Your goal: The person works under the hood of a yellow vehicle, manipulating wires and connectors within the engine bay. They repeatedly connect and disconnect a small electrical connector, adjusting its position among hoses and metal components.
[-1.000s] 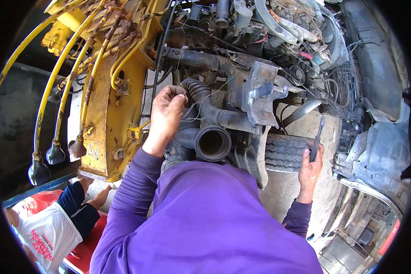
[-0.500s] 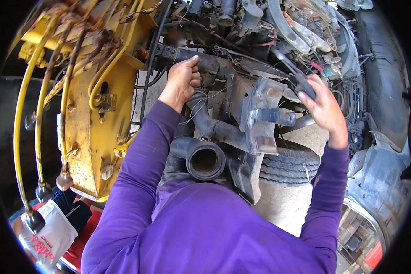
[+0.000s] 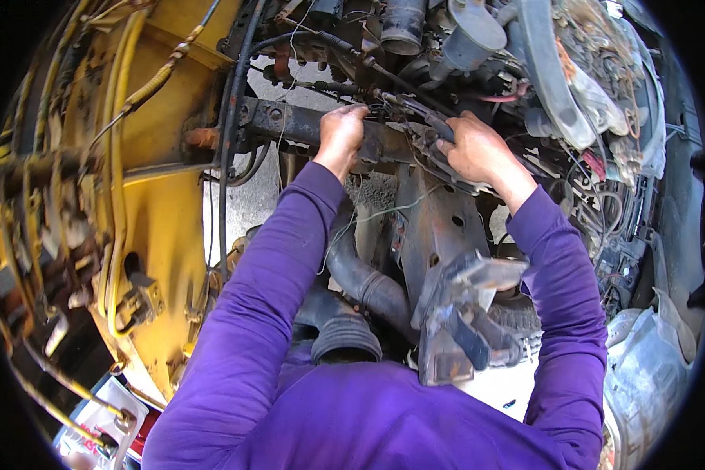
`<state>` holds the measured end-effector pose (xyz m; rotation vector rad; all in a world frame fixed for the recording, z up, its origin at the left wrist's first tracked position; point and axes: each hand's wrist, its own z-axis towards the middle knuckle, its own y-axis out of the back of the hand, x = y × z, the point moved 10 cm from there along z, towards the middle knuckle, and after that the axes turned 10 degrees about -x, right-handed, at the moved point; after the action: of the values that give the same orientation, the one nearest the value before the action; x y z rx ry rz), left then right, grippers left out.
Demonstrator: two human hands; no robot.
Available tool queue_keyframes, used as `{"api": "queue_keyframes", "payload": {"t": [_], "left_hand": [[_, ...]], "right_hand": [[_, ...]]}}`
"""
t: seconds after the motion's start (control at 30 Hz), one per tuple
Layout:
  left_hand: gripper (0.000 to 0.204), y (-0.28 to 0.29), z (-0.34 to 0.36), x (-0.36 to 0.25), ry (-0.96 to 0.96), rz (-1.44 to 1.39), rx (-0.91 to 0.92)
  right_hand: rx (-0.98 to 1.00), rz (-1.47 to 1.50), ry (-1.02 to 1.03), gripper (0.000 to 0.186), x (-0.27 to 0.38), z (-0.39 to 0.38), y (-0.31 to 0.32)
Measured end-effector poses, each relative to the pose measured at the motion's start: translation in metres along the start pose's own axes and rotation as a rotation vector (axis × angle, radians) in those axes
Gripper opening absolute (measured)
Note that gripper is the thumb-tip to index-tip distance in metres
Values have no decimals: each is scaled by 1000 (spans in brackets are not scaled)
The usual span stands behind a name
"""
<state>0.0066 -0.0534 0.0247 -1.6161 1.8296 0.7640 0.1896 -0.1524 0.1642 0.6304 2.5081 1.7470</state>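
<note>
My left hand [image 3: 341,139] is closed, its fingertips bent in beside a dark wiring bundle [image 3: 377,95]. Whatever lies within those fingers is hidden. Just to its right, my right hand [image 3: 478,147] grips a slim tool [image 3: 429,112] with a grey front part and a dark handle; its exact kind does not show clearly. The tool's tip points up and left, in among cables near my left fingers. Both hands are over a dark, greasy frame beam [image 3: 290,125]. A thin loose wire [image 3: 392,211] hangs below them.
A yellow machine body [image 3: 160,266] with hoses stands on the left. Below my hands are a large bent pipe [image 3: 360,274], a ribbed rubber hose [image 3: 345,333] and a bracket [image 3: 454,313]. A tyre [image 3: 517,315] shows behind my right arm. Engine parts [image 3: 478,39] crowd the far right.
My right hand has moved left and inward with the tool, bringing its tip close to my left hand. The view has shifted, and my left hand remains closed by the beam.
</note>
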Motion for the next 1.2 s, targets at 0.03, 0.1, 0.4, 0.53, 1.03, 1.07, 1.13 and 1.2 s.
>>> {"api": "queue_keyframes", "payload": {"t": [0.03, 0.1, 0.4, 0.53, 1.03, 1.07, 1.13, 1.2], "left_hand": [[22, -5, 8, 0, -79, -7, -28], [32, -15, 19, -4, -237, -13, -85], [22, -39, 16, -15, -347, 138, -112], [17, -40, -32, -38, -859, 505, -129], [25, -46, 46, -52, -692, 1025, 231], [25, -47, 40, -59, -714, 968, 217], [27, -46, 30, -65, -767, 836, 169], [26, -37, 20, -61, -865, 626, 33]], "right_hand": [[-7, 28, 8, 41, -1, 7, -4], [-12, 30, 26, 42, -5, 18, -10], [-76, 115, 20, 38, -18, 41, -16], [-33, 17, -2, 44, -20, 37, -15], [-4, -27, 11, 46, -24, 29, -14], [-19, -34, 21, 46, -26, 29, -14], [-32, -38, 25, 46, -26, 30, -12], [-28, -29, 23, 46, -23, 29, -9]]}}
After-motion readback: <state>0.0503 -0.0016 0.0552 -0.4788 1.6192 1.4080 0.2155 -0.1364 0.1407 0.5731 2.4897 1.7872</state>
